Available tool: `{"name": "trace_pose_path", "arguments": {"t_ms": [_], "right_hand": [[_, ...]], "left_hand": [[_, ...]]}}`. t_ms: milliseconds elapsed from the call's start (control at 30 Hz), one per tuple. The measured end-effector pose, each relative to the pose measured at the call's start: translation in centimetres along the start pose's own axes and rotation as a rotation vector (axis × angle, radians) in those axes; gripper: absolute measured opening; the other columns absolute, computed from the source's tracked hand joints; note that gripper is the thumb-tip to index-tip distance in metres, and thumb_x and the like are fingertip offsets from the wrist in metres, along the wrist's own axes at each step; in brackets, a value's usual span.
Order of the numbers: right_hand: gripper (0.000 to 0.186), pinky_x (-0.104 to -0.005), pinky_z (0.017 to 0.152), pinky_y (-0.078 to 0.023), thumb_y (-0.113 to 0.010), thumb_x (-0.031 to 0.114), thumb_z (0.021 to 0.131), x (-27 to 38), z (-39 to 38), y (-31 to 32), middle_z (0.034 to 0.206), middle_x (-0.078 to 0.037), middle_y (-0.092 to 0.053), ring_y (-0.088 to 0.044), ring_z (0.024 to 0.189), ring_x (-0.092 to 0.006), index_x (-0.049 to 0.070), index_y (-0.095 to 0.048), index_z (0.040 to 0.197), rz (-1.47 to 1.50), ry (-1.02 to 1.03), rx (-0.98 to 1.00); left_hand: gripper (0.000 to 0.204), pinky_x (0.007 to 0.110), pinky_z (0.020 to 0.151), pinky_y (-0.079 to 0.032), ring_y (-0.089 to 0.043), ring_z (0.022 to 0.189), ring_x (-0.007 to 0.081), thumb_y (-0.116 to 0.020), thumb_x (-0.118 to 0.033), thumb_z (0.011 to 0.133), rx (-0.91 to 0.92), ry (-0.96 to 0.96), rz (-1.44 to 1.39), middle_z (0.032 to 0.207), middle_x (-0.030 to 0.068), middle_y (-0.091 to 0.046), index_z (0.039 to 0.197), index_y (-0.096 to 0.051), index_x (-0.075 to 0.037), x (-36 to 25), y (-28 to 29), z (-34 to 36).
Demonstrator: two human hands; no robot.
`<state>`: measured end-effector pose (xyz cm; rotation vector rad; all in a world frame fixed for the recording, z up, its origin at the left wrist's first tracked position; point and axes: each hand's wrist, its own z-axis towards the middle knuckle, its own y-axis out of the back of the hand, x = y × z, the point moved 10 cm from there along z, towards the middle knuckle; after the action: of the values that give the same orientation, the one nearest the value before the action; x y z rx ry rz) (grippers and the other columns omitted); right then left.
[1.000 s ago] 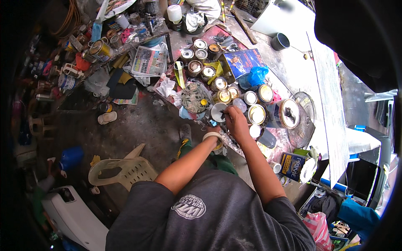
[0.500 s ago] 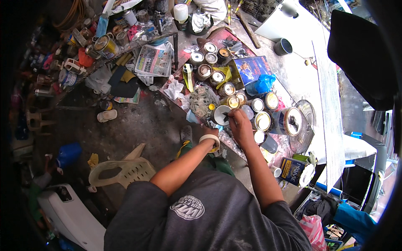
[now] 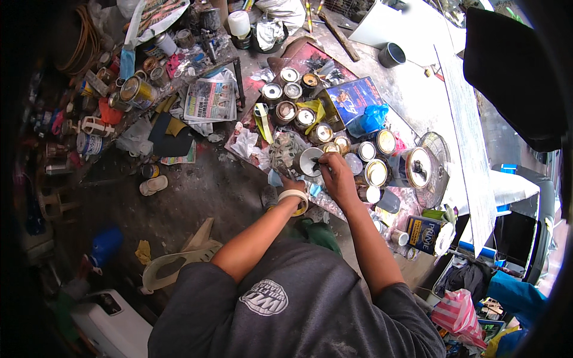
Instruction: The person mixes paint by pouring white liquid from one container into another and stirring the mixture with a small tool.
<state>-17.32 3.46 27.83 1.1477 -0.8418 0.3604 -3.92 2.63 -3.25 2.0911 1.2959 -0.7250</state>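
Note:
My right hand (image 3: 339,173) is closed in a pinch on a thin dark tool (image 3: 316,160), its tip down in a white cup (image 3: 306,169). The tool's kind is too small to make out. Beside the cup's near left side is my left hand (image 3: 290,185), its fingers partly hidden, so whether it grips the cup cannot be seen. A cream roll of tape (image 3: 293,194) circles my left wrist, with a yellow one by it. Behind the cup lies a bunched patterned cloth (image 3: 285,150). Several open-topped or lidded paint cans (image 3: 323,132) crowd round the far and right sides.
A wire fan guard (image 3: 440,161) and a large can (image 3: 416,167) stand right of the cups. Farther back are a blue box (image 3: 356,98) and a blue plastic bag (image 3: 375,118). A plastic chair (image 3: 179,262) is at lower left; newspapers (image 3: 210,100) lie at upper left.
The view has shifted and turned a little. The white cup is tilted more, showing more of its side. My left hand has moved slightly left; my right hand keeps its pinch over the cup.

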Motion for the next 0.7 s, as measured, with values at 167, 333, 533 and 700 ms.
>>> {"name": "trace_pose_path", "arguments": {"t_ms": [167,333,533,700], "right_hand": [[0.016,-0.0409,0.081,-0.051,-0.063,-0.005,0.084,-2.2,0.7,1.2,0.099,-0.017,-0.063,-0.063,0.096,-0.0368,0.001,-0.058,0.098,0.013,-0.034,-0.065],[0.015,-0.0406,0.081,-0.051,-0.064,-0.004,0.085,-1.5,2.6,2.2,0.099,-0.017,-0.063,-0.063,0.096,-0.0366,0.001,-0.058,0.098,0.068,-0.043,-0.097],[0.011,-0.0417,0.08,-0.05,-0.064,0.001,0.085,-5.5,3.5,1.2,0.095,-0.016,-0.062,-0.061,0.094,-0.0374,0.002,-0.059,0.095,-0.026,-0.109,-0.074],[0.01,-0.0437,0.079,-0.046,-0.062,0.006,0.082,-9.6,4.5,-2.2,0.091,-0.009,-0.063,-0.06,0.094,-0.0311,0.008,-0.063,0.092,-0.327,-0.046,0.012]], "left_hand": [[0.082,0.042,0.108,-0.038,-0.049,0.128,0.0388,-0.062,-0.007,0.08,0.151,0.149,-0.01,0.143,0.0248,-0.047,0.148,-0.018,0.001,-5.3,-0.3,-3.0],[0.078,0.042,0.094,-0.047,-0.06,0.109,0.0356,-0.061,-0.007,0.082,0.146,0.162,-0.018,0.131,0.022,-0.056,0.148,-0.02,-0.003,-1.1,0.2,1.6],[0.066,0.033,0.052,-0.041,-0.051,0.061,0.0164,-0.062,-0.006,0.074,0.086,0.197,-0.121,0.076,0.0077,-0.053,0.131,-0.03,-0.004,-2.7,5.4,0.8],[0.087,0.029,0.057,-0.042,-0.051,0.064,0.014,-0.061,-0.009,0.077,0.168,0.219,-0.039,0.074,0.0043,-0.054,0.15,-0.012,-0.001,-5.1,8.5,-1.9]]}}
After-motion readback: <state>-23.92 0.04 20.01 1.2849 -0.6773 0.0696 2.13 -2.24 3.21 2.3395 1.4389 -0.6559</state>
